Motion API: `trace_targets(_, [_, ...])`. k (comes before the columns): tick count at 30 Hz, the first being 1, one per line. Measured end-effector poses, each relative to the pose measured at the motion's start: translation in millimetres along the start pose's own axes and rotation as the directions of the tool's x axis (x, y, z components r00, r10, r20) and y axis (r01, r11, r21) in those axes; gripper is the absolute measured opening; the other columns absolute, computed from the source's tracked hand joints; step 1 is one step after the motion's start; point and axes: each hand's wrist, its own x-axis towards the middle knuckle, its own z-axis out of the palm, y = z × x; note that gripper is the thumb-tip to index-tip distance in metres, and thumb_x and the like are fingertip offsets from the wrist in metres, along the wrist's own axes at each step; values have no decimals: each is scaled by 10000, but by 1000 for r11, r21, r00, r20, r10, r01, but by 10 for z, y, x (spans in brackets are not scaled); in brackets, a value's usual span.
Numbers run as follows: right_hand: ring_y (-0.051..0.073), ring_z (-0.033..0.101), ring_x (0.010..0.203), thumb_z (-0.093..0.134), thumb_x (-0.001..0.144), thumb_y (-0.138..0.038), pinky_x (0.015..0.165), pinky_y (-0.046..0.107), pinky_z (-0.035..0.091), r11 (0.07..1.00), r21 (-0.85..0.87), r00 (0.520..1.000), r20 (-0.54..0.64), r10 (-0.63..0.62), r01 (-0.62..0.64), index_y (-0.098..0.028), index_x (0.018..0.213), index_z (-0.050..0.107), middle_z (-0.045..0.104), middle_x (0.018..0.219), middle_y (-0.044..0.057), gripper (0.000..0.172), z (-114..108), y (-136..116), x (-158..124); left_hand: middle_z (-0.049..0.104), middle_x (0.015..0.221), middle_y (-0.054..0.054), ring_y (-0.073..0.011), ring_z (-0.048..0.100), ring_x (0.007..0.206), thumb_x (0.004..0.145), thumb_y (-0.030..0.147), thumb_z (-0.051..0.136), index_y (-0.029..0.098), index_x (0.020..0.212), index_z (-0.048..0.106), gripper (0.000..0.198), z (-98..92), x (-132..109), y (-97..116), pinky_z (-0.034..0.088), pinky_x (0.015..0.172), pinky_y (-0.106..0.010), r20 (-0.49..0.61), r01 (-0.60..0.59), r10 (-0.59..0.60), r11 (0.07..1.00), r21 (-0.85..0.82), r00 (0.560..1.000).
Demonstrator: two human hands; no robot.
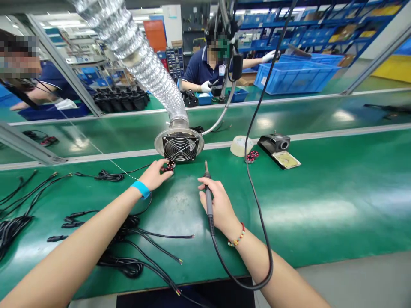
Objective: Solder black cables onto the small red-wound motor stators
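My right hand (218,203) is wrapped round a soldering iron (209,201), its tip pointing away from me above the mat. My left hand (154,175), with a blue band on the wrist, pinches small round black-and-red parts (169,167) just in front of the fan; the fingers partly hide them. The fan (180,148) sits behind a wire guard at the end of a silver duct (157,72). Bundled black cables (123,231) with bare wire ends lie under and beside my left forearm. The iron's black cord loops over my right forearm.
A soldering iron stand (276,143) with a yellow sponge (287,160) stands at the right, beside a tape roll (241,146) and more round parts (252,157). More cables (14,231) lie far left. Two co-workers sit across the metal frame, near a blue crate (295,77).
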Motion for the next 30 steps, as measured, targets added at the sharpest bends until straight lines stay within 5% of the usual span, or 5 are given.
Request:
trace_targets(5, [206,584,931,485,835,-101,851,379,515,1000,-7,999,32,-9,9,-207,1162,570,659,940,52,355,-22,-10,-1,632,1167,-99,-268,628,1033,724,376,626,208,1214,579,520,7,63,77,480,920,-355,124,-86,72,990,109,990])
trace_targets(10, [194,601,869,492,834,-76,773,349,537,998,-41,999,19,-41,41,-213,1145,571,660,901,40,349,-42,-45,-1,724,990,-44,-262,675,923,693,358,656,236,1096,637,422,-264,107,-162,510,824,-336,194,-83,45,978,193,980])
trace_targets(16, [206,595,803,509,826,-52,679,339,547,952,-208,975,32,-221,223,-202,1144,576,651,871,58,359,23,-29,-19,701,1054,-90,-227,655,968,821,359,609,147,1144,606,386,-577,739,-426,517,867,-345,45,81,-95,966,247,994])
trace_targets(23, [197,625,795,515,837,-81,678,311,564,869,-438,970,31,-242,231,-222,1139,601,649,852,46,343,35,365,100,595,1215,-97,-222,604,1054,908,358,572,162,1211,561,361,-539,1750,-224,524,890,-441,-118,135,-112,968,210,987])
trace_targets(30, [186,636,758,488,843,-101,664,293,569,873,-468,981,-60,-187,138,-245,1123,607,650,810,29,337,41,559,161,590,1221,-95,-225,600,1061,900,345,586,165,1205,567,354,-468,1782,-331,525,891,-439,-206,96,-60,981,171,977])
